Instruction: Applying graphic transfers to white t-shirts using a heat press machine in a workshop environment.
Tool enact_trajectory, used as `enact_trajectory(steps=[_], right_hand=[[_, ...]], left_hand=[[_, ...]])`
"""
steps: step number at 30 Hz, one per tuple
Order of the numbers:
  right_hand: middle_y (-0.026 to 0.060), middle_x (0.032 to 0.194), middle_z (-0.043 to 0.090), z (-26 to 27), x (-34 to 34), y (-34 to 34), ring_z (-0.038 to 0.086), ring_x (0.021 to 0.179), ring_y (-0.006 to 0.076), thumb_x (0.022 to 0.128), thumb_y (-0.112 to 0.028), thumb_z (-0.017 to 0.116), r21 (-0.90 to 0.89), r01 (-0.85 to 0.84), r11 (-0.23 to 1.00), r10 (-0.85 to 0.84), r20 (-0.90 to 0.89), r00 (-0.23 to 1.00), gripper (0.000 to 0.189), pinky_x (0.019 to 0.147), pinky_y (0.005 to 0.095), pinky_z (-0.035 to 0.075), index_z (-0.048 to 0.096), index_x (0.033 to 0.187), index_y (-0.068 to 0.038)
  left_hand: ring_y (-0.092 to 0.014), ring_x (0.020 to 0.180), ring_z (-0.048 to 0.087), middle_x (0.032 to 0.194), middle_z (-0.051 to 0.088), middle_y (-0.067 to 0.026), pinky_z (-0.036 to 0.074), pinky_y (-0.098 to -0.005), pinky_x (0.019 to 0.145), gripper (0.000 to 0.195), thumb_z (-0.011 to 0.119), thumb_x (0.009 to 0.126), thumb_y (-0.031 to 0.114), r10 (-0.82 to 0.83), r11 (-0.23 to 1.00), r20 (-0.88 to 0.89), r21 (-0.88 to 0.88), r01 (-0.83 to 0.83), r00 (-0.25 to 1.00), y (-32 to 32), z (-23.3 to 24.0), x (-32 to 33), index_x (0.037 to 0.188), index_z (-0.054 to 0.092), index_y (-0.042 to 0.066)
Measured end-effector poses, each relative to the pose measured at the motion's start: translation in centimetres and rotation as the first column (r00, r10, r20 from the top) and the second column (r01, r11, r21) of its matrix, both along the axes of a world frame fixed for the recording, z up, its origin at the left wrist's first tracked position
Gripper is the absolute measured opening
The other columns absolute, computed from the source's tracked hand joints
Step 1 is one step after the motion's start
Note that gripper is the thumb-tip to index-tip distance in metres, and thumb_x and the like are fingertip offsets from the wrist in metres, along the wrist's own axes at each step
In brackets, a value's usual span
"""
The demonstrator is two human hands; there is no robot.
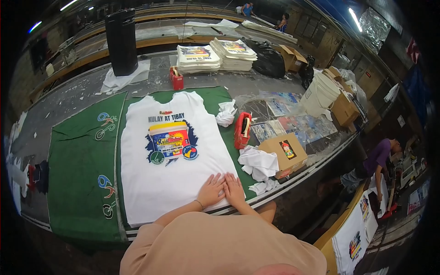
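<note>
Both of my hands rest palm down, side by side, near the lower right edge of a white sleeveless shirt panel point(178, 182). My left hand point(210, 191), with a bracelet at its wrist, lies flat with the fingers extended. Against it, thumb side to thumb side, my right hand point(234, 189) presses on the same cloth. Neither hand grips anything. The panel lies spread on a green cloth point(84, 161), its neck opening away from me. A colourful paint-bucket print point(169, 141) with lettering covers its chest.
Right of the panel are crumpled white cloths point(258, 162), a red tape dispenser point(242, 130) and a cardboard box point(285, 154). Printed stacks point(198, 59), another red dispenser point(177, 79) and a black upright case point(121, 43) stand farther back. A person point(378, 161) bends at right.
</note>
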State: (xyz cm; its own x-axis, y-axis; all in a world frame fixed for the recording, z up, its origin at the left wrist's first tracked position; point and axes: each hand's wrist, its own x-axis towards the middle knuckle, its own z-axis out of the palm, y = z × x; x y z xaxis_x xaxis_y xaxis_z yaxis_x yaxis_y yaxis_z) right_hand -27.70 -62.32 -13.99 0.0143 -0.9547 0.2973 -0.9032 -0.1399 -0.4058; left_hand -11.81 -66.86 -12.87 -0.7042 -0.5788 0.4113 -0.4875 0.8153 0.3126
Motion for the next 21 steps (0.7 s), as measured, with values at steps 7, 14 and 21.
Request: enact_trajectory(steps=[7, 14, 21], right_hand=[[0.0114, 0.14, 0.043, 0.5, 0.6, 0.0, 0.036, 0.133, 0.0252, 0.096, -0.027, 0.039, -0.037, 0.025, 0.999, -0.025, 0.016, 1.0, 0.044, 0.11, 0.0435, 0.021, 0.044, 0.133, -0.005], [0.011, 0.137, 0.046, 0.7, 0.7, 0.1, 0.038, 0.132, 0.0246, 0.094, -0.027, 0.041, -0.065, 0.024, 0.998, -0.022, 0.033, 0.999, 0.043, 0.11, 0.0436, 0.023, 0.047, 0.131, -0.006], [0.0106, 0.137, 0.047, 1.3, 0.8, 0.0, 0.039, 0.131, 0.0251, 0.094, -0.025, 0.041, -0.052, 0.04, 0.998, -0.039, 0.017, 0.999, 0.042, 0.109, 0.0428, 0.023, 0.047, 0.13, -0.005]], left_hand=[[-0.028, 0.132, 0.035, 0.135, 0.048, -0.0083, 0.021, -0.0462, 0.111, 0.049, 0.053, 0.084, 0.034, 0.01, 1.0, 0.016, -0.002, -0.01, 1.0, 0.0, 0.4, 0.0, 0.124, 0.054, 0.006], [-0.028, 0.132, 0.035, 0.135, 0.048, -0.0085, 0.022, -0.046, 0.11, 0.049, 0.054, 0.083, 0.033, 0.011, 1.0, 0.006, -0.014, -0.011, 1.0, 0.1, 0.5, 0.0, 0.122, 0.055, 0.004], [-0.028, 0.132, 0.035, 0.135, 0.047, -0.0091, 0.022, -0.0451, 0.111, 0.048, 0.054, 0.083, 0.032, 0.003, 1.0, -0.005, 0.03, -0.003, 1.0, -0.2, 0.6, -0.1, 0.122, 0.054, 0.005]])
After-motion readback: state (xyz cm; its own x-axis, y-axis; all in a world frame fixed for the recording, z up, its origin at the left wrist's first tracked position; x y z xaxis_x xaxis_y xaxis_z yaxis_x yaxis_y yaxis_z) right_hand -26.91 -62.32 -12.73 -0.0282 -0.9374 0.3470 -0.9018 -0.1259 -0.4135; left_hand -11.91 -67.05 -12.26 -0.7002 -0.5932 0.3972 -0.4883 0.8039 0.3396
